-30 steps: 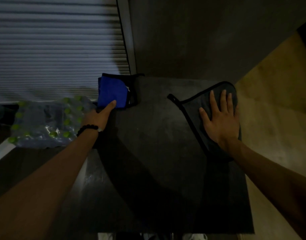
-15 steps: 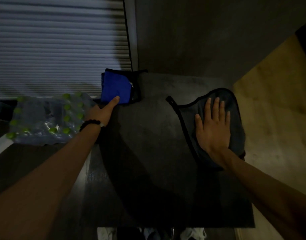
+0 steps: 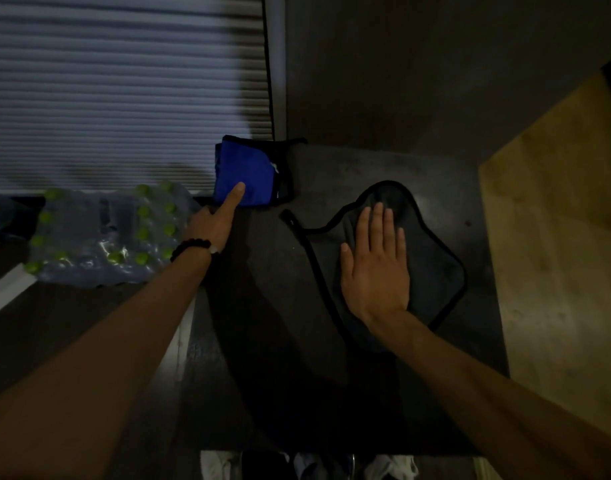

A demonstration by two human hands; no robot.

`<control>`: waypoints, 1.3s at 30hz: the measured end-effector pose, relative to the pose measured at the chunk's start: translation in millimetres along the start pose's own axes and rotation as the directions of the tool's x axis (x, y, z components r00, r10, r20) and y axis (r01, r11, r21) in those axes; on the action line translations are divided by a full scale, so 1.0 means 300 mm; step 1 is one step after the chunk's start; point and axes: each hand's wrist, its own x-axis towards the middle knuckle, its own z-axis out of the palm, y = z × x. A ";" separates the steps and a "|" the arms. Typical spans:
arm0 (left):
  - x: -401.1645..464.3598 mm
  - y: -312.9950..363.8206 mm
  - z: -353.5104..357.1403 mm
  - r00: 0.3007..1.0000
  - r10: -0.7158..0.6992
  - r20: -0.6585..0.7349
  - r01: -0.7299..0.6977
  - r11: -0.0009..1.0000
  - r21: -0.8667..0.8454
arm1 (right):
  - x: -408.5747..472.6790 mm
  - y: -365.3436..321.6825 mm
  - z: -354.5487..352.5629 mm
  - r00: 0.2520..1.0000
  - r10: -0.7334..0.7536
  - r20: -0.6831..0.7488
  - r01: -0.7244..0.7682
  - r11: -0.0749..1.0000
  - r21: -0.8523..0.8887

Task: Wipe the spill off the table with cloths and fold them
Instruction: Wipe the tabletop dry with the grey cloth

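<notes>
Right hand (image 3: 375, 268) lies flat, fingers straight, on the grey cloth (image 3: 432, 268) at 3 o'clock; left hand (image 3: 214, 223) fingers the folded blue cloth (image 3: 248, 168) at 11. Dragging could unfold it off the worktop (image 3: 297, 306) edge

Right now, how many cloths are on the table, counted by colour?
Blue cloth: 1, folded, left hand touching it
Grey cloth: 1, spread out, right hand flat on it
Total: 2 cloths
</notes>
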 end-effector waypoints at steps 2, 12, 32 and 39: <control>0.001 0.007 -0.006 1.000 0.013 0.023 -0.011 0.999 -0.051 | -0.015 -0.043 0.005 0.999 -0.033 0.013 0.033 0.999 0.011; 0.056 -0.013 -0.044 0.971 0.069 0.228 -0.016 0.974 -0.226 | -0.072 -0.284 0.022 0.976 -0.211 0.053 0.206 0.975 0.084; 0.067 0.006 -0.129 0.906 -0.060 0.418 -0.155 0.874 0.461 | -0.072 -0.512 0.041 0.876 -0.474 0.090 0.465 0.879 0.103; 0.055 0.029 -0.139 0.888 -0.084 0.451 -0.201 0.812 0.548 | -0.094 -0.516 0.034 0.824 -0.553 0.121 0.539 0.832 0.134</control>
